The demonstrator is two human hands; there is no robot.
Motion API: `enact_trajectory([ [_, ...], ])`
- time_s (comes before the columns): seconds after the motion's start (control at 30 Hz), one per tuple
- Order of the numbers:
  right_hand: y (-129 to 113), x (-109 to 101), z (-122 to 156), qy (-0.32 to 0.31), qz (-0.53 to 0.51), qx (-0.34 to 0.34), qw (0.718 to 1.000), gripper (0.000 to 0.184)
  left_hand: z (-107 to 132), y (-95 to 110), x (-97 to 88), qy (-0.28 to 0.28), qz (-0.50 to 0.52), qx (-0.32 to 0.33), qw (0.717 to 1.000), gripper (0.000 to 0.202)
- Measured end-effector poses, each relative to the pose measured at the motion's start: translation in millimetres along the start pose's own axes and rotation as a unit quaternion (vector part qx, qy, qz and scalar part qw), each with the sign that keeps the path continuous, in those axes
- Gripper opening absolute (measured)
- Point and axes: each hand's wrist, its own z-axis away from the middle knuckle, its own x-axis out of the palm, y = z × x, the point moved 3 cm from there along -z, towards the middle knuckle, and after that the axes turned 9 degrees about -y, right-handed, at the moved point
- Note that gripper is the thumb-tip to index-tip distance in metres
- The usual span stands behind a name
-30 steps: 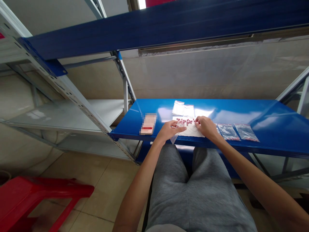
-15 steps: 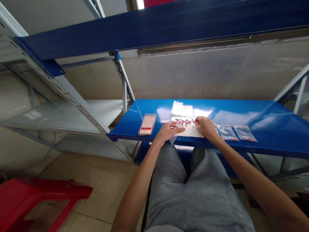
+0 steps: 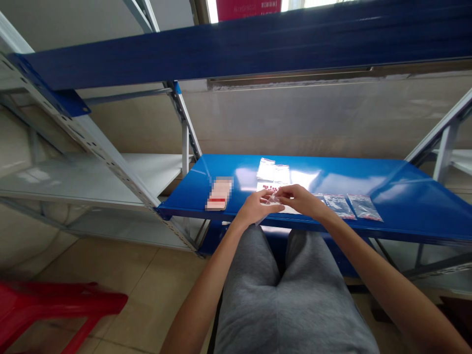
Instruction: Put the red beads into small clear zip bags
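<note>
My left hand [image 3: 256, 209] and my right hand [image 3: 300, 200] meet above the blue steel shelf [image 3: 405, 216], their fingertips pinching a small clear plastic bag [image 3: 275, 199]. Below them lies a white sheet [image 3: 267, 187] dotted with small red pieces, mostly hidden by my hands. Two flat clear bags [image 3: 266, 169] lie behind it. To the right lie two sealed bags [image 3: 364, 207] holding dark and red contents. On the left rests a pixelated packet [image 3: 219, 193] with a red stripe.
Grey metal shelf uprights [image 3: 182, 118] stand at both sides, with a dark blue shelf beam [image 3: 236, 51] overhead. My grey-clad knees [image 3: 280, 305] sit below the shelf. A red plastic stool [image 3: 47, 302] stands on the tiled floor at lower left.
My hands have moved together and now cover most of the white sheet. The right hand has slid left toward the left one. The view has shifted slightly.
</note>
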Motion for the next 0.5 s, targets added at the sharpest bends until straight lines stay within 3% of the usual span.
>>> enact_trajectory([
  [0.17,2.7,-3.8,7.1,0.03,-0.017,-0.021,0.999,0.03,0.4,-1.4,-1.8,0.012,-0.013,0.005,1.0,0.064],
  [0.37,44.4,-19.2,12.8,0.151,0.108,0.099,0.978,0.02,1.0,-2.0,-6.7,0.033,-0.019,-0.026,0.999,0.073],
  [0.5,67.9,-15.4,10.0,0.162,0.19,0.132,0.959,0.018,0.5,-2.7,-8.3,0.035,-0.014,-0.042,0.998,0.07],
])
